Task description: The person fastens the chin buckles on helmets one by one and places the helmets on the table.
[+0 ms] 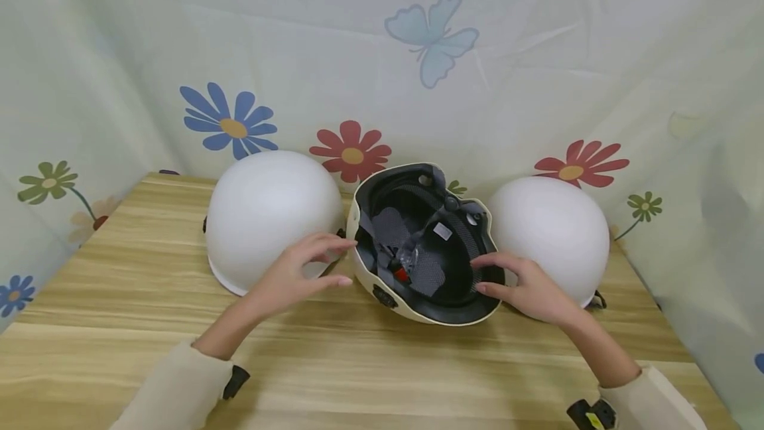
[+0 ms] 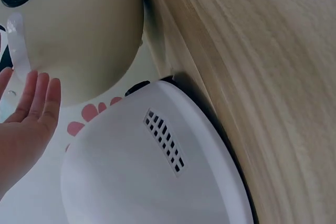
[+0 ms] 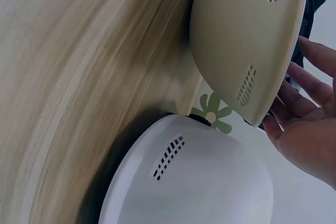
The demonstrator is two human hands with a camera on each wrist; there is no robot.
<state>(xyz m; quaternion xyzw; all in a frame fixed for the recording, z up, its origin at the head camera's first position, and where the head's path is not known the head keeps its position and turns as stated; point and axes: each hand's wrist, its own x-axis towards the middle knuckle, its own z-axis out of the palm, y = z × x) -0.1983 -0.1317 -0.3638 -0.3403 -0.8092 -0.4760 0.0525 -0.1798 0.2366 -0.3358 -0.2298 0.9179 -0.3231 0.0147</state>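
Note:
A cream helmet (image 1: 426,244) lies upturned between two others, its black padded lining, straps and a red buckle piece (image 1: 400,275) facing up. My left hand (image 1: 301,264) is at its left rim with fingers extended; in the left wrist view the fingertips (image 2: 39,80) are close to the shell, and contact is unclear. At the opposite side, my right hand (image 1: 525,284) reaches over the right rim, its fingers (image 3: 310,80) loosely bent beside the edge. Neither hand has a visible grip on the helmet.
A white helmet (image 1: 271,217) sits dome up on the left, and another white helmet (image 1: 552,244) on the right, both near the cream one. All three rest on a wood-grain table (image 1: 334,377). Behind hangs a pale curtain (image 1: 298,32) printed with flowers and a butterfly.

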